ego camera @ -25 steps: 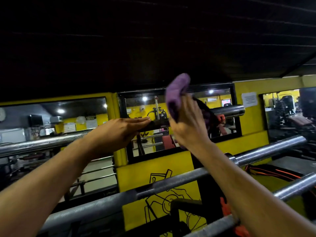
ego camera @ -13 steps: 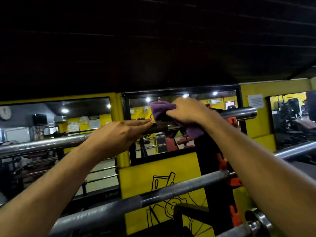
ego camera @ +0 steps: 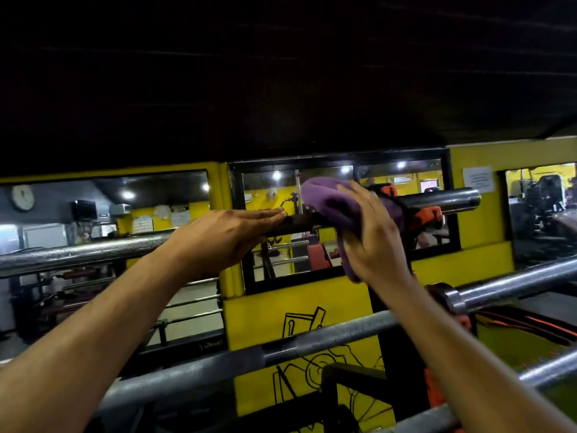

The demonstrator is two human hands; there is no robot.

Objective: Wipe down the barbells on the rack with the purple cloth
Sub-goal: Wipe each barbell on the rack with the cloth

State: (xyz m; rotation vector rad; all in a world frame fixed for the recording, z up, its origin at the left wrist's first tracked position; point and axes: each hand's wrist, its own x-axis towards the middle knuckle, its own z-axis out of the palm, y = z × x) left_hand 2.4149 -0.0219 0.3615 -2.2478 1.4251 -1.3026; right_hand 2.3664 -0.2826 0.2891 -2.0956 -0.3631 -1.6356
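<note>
The top barbell (ego camera: 78, 253) runs across the rack at chest height, its chrome sleeve end (ego camera: 449, 200) at the right. My left hand (ego camera: 224, 235) lies flat on its dark middle section, fingers straight. My right hand (ego camera: 371, 239) holds the purple cloth (ego camera: 331, 203), bunched over the bar just right of my left fingertips, with a tail hanging below my palm. A second barbell (ego camera: 312, 342) slants across below, and a third barbell (ego camera: 431, 417) shows at the bottom right.
Black rack upright (ego camera: 402, 364) with orange hooks (ego camera: 426, 215) carries the bars. Behind stand a yellow wall (ego camera: 480, 220) with mirrors, a paper notice (ego camera: 478, 179) and a clock (ego camera: 22, 197). A dark ceiling fills the upper half.
My right hand lifted the cloth off the bar, pressed it down onto the bar, and now has rolled back over it with the cloth bunched on top. My left hand stayed put.
</note>
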